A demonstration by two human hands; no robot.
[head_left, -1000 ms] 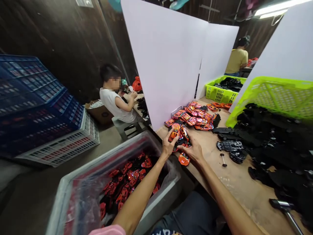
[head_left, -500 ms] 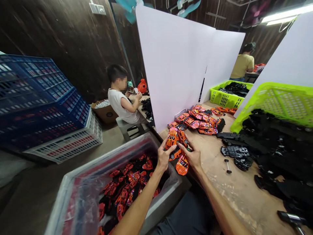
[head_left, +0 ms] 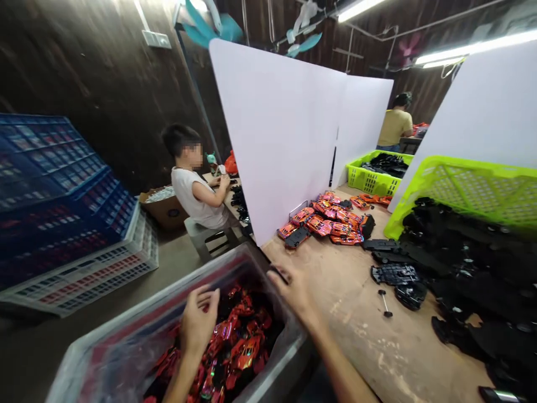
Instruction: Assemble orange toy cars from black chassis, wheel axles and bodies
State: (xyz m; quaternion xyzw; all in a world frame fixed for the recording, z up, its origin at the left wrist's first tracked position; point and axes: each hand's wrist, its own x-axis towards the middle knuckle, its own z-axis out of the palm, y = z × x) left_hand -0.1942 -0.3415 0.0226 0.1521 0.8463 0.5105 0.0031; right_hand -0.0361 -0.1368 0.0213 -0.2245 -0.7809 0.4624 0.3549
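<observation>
Over the plastic-lined bin [head_left: 140,313], my left hand [head_left: 198,320] is open, its fingers curved and thumb apart. Orange toy cars [head_left: 243,352] lie heaped in the bin below it. My right hand [head_left: 296,291] is at the table's near-left edge, blurred, with thumb and fingers apart. A dark patch shows between them; it looks like the table edge behind, and no toy car can be made out there. Beyond the right hand, more orange toy cars [head_left: 335,218] are piled against the white partition [head_left: 277,140]. One car [head_left: 297,237] there shows its black underside.
Black chassis parts [head_left: 470,280] spill from a tipped lime-green basket [head_left: 482,184] at right. A small wheel axle [head_left: 385,303] lies on the table [head_left: 356,336]. Stacked blue crates [head_left: 62,184] stand at left. One person [head_left: 197,184] sits beyond the partition; another [head_left: 394,126] is farther back.
The several toy cars that both hands held together have left them, and orange cars now lie higher in the bin. My left hand has moved left over the bin; the view has shifted.
</observation>
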